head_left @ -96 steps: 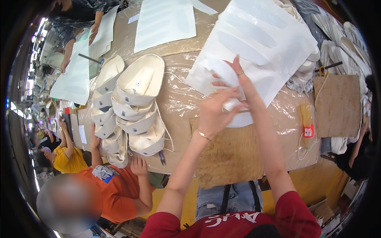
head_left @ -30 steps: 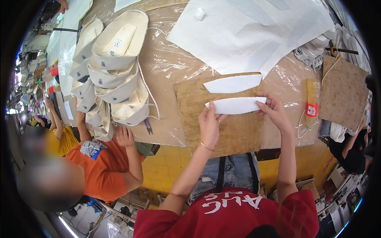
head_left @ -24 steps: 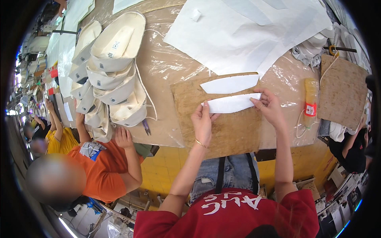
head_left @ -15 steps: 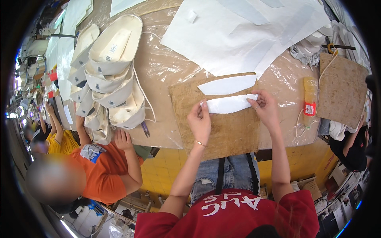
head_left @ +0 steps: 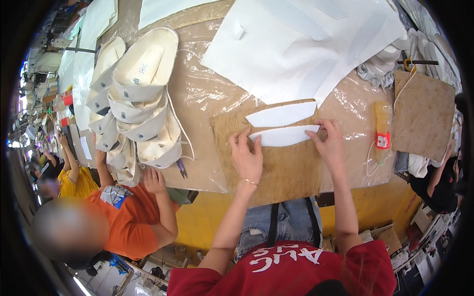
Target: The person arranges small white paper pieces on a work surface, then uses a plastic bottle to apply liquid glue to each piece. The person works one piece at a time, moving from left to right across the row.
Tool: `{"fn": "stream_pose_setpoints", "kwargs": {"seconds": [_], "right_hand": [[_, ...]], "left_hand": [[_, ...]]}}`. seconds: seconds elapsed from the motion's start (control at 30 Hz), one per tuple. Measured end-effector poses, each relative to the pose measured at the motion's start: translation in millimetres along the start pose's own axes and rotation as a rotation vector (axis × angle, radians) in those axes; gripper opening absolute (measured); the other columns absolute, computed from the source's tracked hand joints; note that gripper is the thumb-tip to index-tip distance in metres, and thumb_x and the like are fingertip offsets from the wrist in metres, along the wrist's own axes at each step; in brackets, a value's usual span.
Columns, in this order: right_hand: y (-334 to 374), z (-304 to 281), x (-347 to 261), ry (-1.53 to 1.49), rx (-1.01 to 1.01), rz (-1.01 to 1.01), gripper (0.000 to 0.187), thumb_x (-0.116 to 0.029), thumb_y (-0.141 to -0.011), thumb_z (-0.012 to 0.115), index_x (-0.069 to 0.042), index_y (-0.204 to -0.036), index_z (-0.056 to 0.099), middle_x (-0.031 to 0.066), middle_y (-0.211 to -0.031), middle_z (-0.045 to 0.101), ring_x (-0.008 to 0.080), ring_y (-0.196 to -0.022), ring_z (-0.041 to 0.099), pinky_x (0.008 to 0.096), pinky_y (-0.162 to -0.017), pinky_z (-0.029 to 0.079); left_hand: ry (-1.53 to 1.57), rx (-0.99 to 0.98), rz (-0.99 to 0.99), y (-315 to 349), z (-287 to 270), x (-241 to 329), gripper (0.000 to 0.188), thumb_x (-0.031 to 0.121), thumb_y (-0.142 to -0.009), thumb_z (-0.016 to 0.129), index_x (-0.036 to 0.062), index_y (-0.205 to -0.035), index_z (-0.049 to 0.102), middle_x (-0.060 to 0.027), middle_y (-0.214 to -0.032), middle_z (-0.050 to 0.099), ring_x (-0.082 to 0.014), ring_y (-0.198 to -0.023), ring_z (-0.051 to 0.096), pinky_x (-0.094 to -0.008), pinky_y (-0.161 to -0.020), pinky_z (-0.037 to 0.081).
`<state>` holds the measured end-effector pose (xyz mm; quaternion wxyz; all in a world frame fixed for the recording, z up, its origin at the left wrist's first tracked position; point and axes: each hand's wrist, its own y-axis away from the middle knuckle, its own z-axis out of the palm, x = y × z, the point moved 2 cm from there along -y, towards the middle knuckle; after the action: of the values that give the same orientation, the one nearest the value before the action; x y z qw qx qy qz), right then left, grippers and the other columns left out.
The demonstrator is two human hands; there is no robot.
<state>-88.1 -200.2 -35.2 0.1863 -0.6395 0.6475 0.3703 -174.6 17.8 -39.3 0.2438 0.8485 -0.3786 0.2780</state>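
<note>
While resting the left hand [head_left: 247, 157] at the left end of a curved white strip [head_left: 282, 137], has its thumb on the material and its fingers spread apart around the tip. Sets the right hand [head_left: 330, 142] to the opposite end, with thumb on top and forefinger bent close by; cannot tell whether pinching the edge or only pressing down. Has the strip lying over a worn brown board [head_left: 276, 172], just below a second white piece [head_left: 281, 114] of similar shape, with a narrow band of board between. Wears a red shirt [head_left: 197, 282] with large white letters across the chest in two rows. To the left, can see stacked cream shoe uppers [head_left: 143, 93], marked with small dark square labels [head_left: 125, 94] too tiny to read, and with a little dark print [head_left: 142, 73] inside the topmost. Near that stack, can see dark snips [head_left: 182, 168] and a co-worker's hand [head_left: 154, 182], along with an orange shirt [head_left: 143, 232] bearing a white-and-blue printed design. To the right, can make out a bottle [head_left: 382, 116] of yellow liquid, wrapped in a red label [head_left: 382, 141] with lettering too small to make out. Beyond the board, can see a large white sheet [head_left: 276, 54] spread over the plastic-covered table [head_left: 202, 118].
</note>
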Motion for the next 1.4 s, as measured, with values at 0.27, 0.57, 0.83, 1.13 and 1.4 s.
{"fn": "stream_pose_setpoints", "kwargs": {"seconds": [0.27, 0.57, 0.83, 1.13, 1.4], "right_hand": [[-3, -7, 6, 0.061, 0.055, -0.032, 0.037, -0.02, -0.076, 0.081, -0.002, -0.099, 0.06, 0.0117, -0.098, 0.053, 0.0273, -0.087, 0.055, 0.0371, -0.074, 0.046], [-105, -48, -27, 0.252, 0.364, -0.377, 0.041, -0.021, -0.076, 0.08, -0.002, -0.107, 0.062, 0.0108, -0.101, 0.057, 0.0259, -0.088, 0.056, 0.0351, -0.073, 0.046], [-166, -68, 14, -0.502, 0.554, 0.064, 0.054, -0.025, -0.08, 0.081, 0.001, -0.118, 0.052, 0.003, -0.094, 0.055, 0.0143, -0.081, 0.054, 0.0289, -0.068, 0.045], [-192, -34, 41, -0.668, 0.578, 0.277, 0.066, -0.029, -0.08, 0.081, 0.002, -0.127, 0.046, 0.008, -0.099, 0.061, 0.0153, -0.084, 0.058, 0.0296, -0.072, 0.049], [-36, 57, -32, 0.096, 0.045, 0.0, 0.051, -0.025, -0.087, 0.068, 0.005, -0.125, 0.051, 0.0233, -0.115, 0.053, 0.0336, -0.104, 0.056, 0.0427, -0.091, 0.044]], "left_hand": [[-0.199, 0.125, 0.429, -3, -1, -24, 0.027, 0.024, -0.084, 0.072, 0.0217, -0.111, 0.069, -0.0082, -0.117, 0.055, -0.0243, -0.11, 0.05, -0.0426, -0.097, 0.03], [-0.343, 0.314, 0.554, -75, -12, 40, 0.046, 0.026, -0.082, 0.072, 0.0121, -0.125, 0.061, -0.0144, -0.13, 0.05, -0.0301, -0.121, 0.046, -0.0467, -0.1, 0.029], [0.338, -0.265, 0.214, -287, -15, 124, 0.06, 0.037, -0.081, 0.073, -0.0035, -0.124, 0.06, -0.0266, -0.113, 0.064, -0.0375, -0.108, 0.061, -0.0423, -0.096, 0.046], [0.419, 0.213, 0.645, -244, -66, 191, 0.036, 0.03, -0.083, 0.071, -0.0017, -0.099, 0.07, -0.0225, -0.089, 0.069, -0.0357, -0.081, 0.067, -0.0378, -0.077, 0.052], [0.386, 0.224, 0.312, -297, -78, 93, 0.034, 0.03, -0.085, 0.066, -0.0012, -0.098, 0.071, -0.0221, -0.092, 0.07, -0.0358, -0.088, 0.068, -0.0394, -0.08, 0.052]]}}
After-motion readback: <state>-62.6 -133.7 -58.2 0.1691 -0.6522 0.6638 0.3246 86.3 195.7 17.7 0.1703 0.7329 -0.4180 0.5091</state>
